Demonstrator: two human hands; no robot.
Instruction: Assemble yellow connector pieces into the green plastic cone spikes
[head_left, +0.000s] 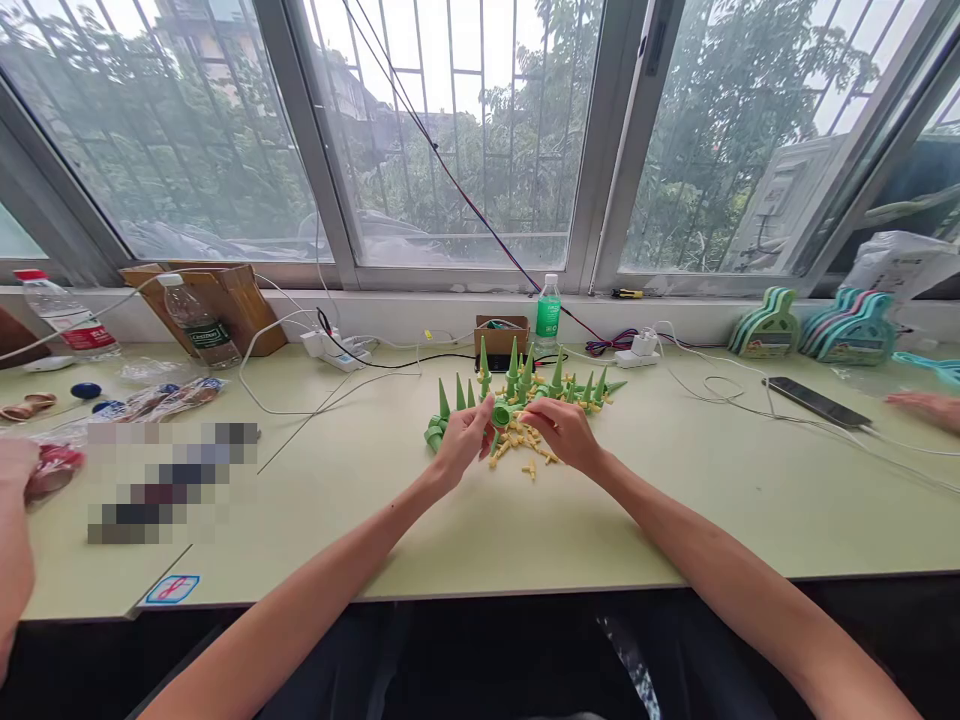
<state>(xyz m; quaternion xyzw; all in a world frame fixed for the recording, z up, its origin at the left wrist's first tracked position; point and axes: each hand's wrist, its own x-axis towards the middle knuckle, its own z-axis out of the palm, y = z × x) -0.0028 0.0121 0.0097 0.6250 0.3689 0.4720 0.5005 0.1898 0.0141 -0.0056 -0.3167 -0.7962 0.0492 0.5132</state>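
Note:
My left hand is closed on a green plastic spike, its round open end turned toward my right hand. My right hand is pinched close to that end; a small yellow plastic piece seems to show at its fingertips, partly hidden by them. Just behind both hands, several green cone-shaped spikes stand upright on the table, with others lying down. Small yellow T-shaped pieces lie scattered between and under my hands. One loose yellow piece is nearer to me.
Behind the spikes stand a small cardboard box and a green-labelled bottle. White cables and a black phone lie at right. Other people's hands show at the left edge and right edge. Bagged items lie left.

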